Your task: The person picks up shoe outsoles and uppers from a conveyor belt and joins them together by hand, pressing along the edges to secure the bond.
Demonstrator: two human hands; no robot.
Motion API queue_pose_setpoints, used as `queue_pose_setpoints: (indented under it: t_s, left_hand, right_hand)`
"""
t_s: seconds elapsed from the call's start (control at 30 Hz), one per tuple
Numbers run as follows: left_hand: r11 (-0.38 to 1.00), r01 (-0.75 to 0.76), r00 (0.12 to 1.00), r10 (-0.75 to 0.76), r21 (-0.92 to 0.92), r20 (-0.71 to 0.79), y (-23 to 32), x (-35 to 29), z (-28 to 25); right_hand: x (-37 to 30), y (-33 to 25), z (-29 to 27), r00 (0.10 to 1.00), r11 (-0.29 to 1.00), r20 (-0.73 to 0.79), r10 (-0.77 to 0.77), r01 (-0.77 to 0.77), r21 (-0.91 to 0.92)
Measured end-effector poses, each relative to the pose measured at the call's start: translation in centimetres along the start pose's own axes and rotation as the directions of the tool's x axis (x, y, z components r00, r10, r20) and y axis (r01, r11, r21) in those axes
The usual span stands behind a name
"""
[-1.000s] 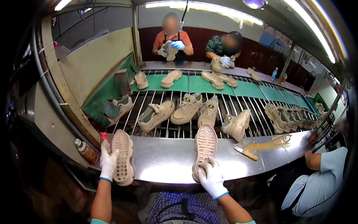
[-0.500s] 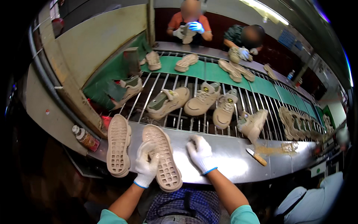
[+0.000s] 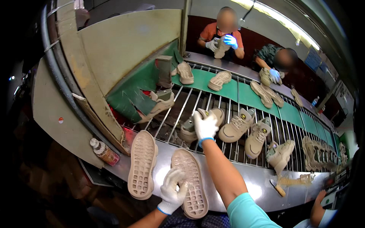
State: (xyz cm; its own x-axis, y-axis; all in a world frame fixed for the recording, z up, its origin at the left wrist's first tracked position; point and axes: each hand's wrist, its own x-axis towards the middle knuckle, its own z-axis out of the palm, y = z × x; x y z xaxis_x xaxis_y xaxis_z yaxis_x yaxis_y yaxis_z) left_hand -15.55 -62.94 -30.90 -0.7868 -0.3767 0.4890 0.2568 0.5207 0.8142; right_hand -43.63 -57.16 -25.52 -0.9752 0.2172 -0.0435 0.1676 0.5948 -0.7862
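Note:
My left hand (image 3: 174,190), in a white knit glove, is curled with thumb and fingertips together against a beige shoe sole (image 3: 194,173). Whatever may be in that pinch is hidden. The sole lies inner side up at the front of the metal ledge, its grid-patterned end overhanging the edge. A second sole (image 3: 142,163) lies to its left, not touched. Stretched out over the rack, my gloved right hand (image 3: 205,126) grips a beige shoe (image 3: 187,133) with a grey-green lining. The glove covers the shoe's middle, and some fingers are hidden.
Several beige shoes, such as this laced one (image 3: 237,125), stand on the barred conveyor (image 3: 167,114). More soles lie on the green strip (image 3: 243,90). A wooden-handled knife (image 3: 278,188) and a bottle (image 3: 104,152) are on the ledge. Two co-workers (image 3: 224,34) handle footwear opposite.
My right hand has gone from the ledge forward and left onto the shoe. My left hand stays at the sole. The whole view has shifted, moving the scene rightward and down.

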Motion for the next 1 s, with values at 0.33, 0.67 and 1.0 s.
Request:
queue_pose_setpoints:
  t_s: [0.33, 0.67, 1.0]
  left_hand:
    - [1.0, 0.007, 1.0, -0.006, -0.022, 0.023, -1.0, -0.4, 0.0]
    - [0.998, -0.009, 1.0, 0.01, -0.063, 0.022, -0.5, -0.1, 1.3]
    - [0.991, -0.02, 1.0, 0.019, -0.13, -0.009, -2.5, 0.0, 1.0]
  right_hand:
    - [6.8, 4.8, -3.5, 0.997, 0.895, 0.048, -0.061, 0.034, 0.445]
    - [-2.4, 3.4, -23.9, 0.883, 0.193, -0.182, -0.432, 0.288, 0.938]
    - [-32.4, 18.6, -31.5, 0.819, 0.663, -0.45, -0.356, 0.561, 0.496]
